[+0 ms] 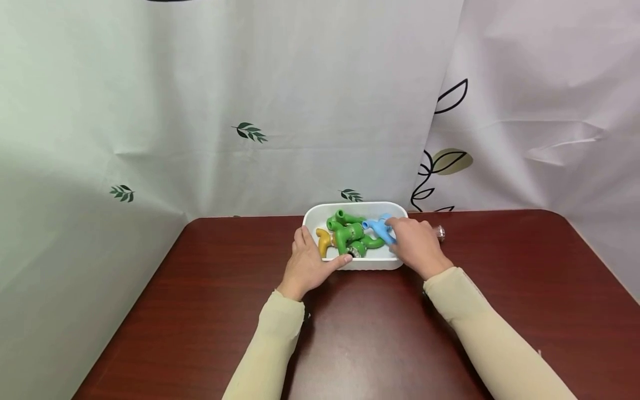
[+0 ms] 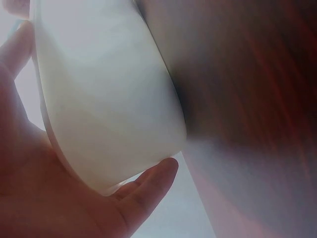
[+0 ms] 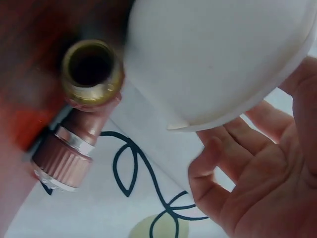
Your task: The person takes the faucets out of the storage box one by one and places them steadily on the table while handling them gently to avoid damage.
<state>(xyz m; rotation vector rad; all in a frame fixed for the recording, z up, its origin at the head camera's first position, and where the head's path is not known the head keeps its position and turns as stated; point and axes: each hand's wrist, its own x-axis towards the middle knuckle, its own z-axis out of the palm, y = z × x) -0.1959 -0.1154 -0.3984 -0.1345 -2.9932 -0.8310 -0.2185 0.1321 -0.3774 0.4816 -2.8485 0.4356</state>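
Note:
A white plastic tub (image 1: 370,264) sits at the table's back edge. My left hand (image 1: 305,268) holds its front left corner, thumb along the front rim and fingers against the left wall. Over the right rim reaches my right hand (image 1: 416,245), its thumb and index finger at a light blue plastic tap (image 1: 380,229) inside the tub, seeming to pinch it. Green plastic taps (image 1: 342,233) fill the middle of the tub. A yellow tap (image 1: 323,241) lies at its left end. The right wrist view hides the blue tap behind the tub wall.
Just right of the tub, partly behind my right hand, a metal valve (image 3: 79,121) with a ribbed knob and a brass-coloured opening lies on the dark red table (image 1: 210,289). A white leaf-patterned curtain (image 1: 300,100) hangs directly behind the table.

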